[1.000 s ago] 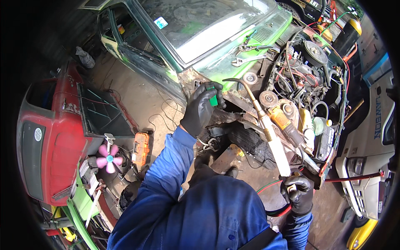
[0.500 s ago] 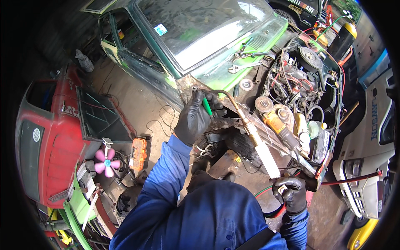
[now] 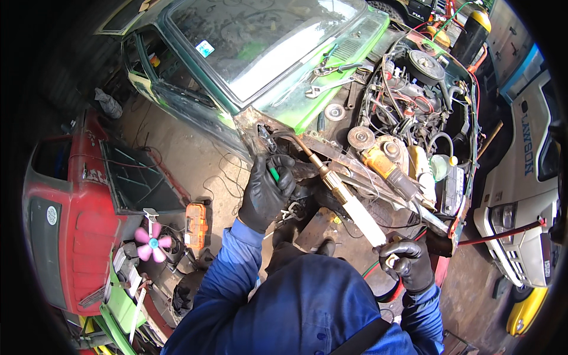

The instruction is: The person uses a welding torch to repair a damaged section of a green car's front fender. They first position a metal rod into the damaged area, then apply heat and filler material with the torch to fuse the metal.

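Observation:
My left hand (image 3: pixel 265 192), in a black glove, is closed around a tool with a green handle (image 3: pixel 274 173); its working end is hard to make out against the dark, rusty corner (image 3: pixel 255 125) of the green car, below the windshield. My right hand (image 3: pixel 408 264), also gloved, grips the rear end of a gas torch (image 3: pixel 362 219) with a white handle and brass-coloured neck. The torch slants up and left, its bent tip close to that same corner. Red and green hoses (image 3: pixel 397 290) hang by my right hand.
An angle grinder (image 3: pixel 387 171) lies along the edge of the open engine bay (image 3: pixel 423 112). On the green cowl rest an adjustable wrench (image 3: pixel 331 86) and other tools. A red vehicle body (image 3: pixel 94 219), a pink fan (image 3: pixel 152 242) and an orange case (image 3: pixel 196 225) stand left; a white vehicle (image 3: pixel 520 195) stands right.
The car and surroundings have shifted up and left in view. My left hand sits lower relative to the corner, which now shows more, and the torch tip has moved left in view.

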The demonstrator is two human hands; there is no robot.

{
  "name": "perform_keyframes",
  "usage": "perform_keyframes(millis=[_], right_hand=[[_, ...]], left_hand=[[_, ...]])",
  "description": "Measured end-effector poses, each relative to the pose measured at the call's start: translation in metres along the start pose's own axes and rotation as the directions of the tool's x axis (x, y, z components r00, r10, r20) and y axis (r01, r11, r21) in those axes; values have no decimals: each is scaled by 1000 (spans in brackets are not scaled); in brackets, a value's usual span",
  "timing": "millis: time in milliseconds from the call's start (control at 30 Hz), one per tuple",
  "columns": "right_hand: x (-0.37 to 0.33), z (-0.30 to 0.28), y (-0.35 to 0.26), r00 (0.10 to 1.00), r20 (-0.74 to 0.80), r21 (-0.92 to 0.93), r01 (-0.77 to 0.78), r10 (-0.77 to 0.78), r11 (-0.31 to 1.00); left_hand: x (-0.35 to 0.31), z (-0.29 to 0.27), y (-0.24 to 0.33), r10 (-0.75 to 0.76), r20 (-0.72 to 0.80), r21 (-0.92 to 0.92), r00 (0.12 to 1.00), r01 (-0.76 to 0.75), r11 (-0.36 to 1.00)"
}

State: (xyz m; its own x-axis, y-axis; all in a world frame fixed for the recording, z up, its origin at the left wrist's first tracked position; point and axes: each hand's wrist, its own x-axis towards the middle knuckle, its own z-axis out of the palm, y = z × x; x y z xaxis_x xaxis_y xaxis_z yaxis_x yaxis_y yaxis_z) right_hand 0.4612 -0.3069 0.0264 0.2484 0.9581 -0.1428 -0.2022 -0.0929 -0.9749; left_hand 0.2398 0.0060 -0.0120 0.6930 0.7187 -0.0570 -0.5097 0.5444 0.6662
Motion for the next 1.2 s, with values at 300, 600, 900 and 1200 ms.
perform_keyframes(millis=[300, 600, 900, 1200], right_hand=[[14, -2, 1, 997, 72, -42, -30, 33, 999], [36, 5, -3, 996, 82, -213, 50, -33, 976], [61, 4, 28, 976, 208, -300, 4, 62, 954], [26, 8, 104, 904, -218, -250, -415, 367, 875]], left_hand=[[11, -15, 19, 48, -2, -210, 999, -47, 977], [-47, 14, -55, -200, -4, 92, 980, 200, 976], [-38, -6, -114, -336, -179, -50, 925, 333, 942], [-36, -51, -168, -593, -190, 217, 783, 622, 752]])
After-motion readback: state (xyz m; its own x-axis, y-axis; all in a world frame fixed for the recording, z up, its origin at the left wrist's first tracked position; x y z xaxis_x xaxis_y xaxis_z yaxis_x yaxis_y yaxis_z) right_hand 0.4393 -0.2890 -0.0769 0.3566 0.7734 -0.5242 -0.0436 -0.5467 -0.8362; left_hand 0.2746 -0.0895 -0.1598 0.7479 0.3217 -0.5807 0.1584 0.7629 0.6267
